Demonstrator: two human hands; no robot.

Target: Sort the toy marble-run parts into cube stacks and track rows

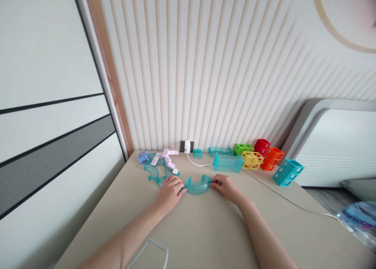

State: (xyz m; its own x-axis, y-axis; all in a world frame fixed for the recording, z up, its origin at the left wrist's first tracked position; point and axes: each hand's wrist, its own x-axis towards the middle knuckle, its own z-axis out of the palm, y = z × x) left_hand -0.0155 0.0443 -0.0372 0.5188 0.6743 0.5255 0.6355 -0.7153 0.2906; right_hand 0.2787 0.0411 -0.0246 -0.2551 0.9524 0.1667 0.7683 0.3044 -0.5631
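Observation:
A clear teal U-shaped track curve (198,185) lies on the beige table (205,229). My left hand (170,189) rests fingers-down at its left end, where another teal curved piece (152,171) joins on. My right hand (225,185) pinches the curve's right end, fingers closed on it. Both forearms reach in from the bottom of the view.
Along the ribbed wall lie a pale pink zigzag piece (166,156), a blue block (143,157), a stack of straight teal tracks (227,162) and green, yellow, red, orange and teal open blocks (264,155). A white charger (187,146) with its cable runs right. A clear bag (360,220) sits at the right edge.

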